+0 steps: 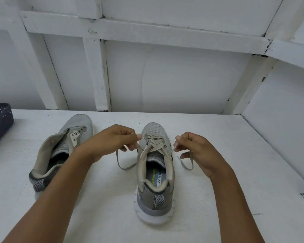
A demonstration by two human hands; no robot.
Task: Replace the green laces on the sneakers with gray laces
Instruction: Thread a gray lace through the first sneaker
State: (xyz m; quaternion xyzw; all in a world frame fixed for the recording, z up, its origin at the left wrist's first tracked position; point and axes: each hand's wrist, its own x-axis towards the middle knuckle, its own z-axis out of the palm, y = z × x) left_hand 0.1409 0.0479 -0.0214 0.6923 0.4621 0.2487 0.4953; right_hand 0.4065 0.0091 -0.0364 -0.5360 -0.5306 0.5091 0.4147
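Two gray sneakers stand side by side on the white table (pixel 235 155), toes pointing away from the person and heels toward them, which puts the eyelets within easy reach of both hands. The right sneaker (pixel 154 172) already carries a gray lace (pixel 155 142) crossed up its eyelets, while the left sneaker (pixel 60 151) sits with its tongue slack and its eyelets seemingly bare, so it likely waits its turn. The left hand (pixel 111 142) holds one side of the lace in a closed grip just left of the shoe's collar, fingers curled and pinching, and the slack below it droops in a loop (pixel 121 163) onto the table. The right hand (pixel 198 149) mirrors it on the other side, its grip pinched shut on the opposite side of the lace, with the free tail (pixel 186 165) hanging under the fingers. Holding both sides out to the flanks at about the same height looks meant to draw the crossings snug and even before a knot. No green lace shows anywhere in view, so removal appears done on both shoes. A dark speckled object (pixel 0 123) lies at the far left edge of the table, well apart from the work.
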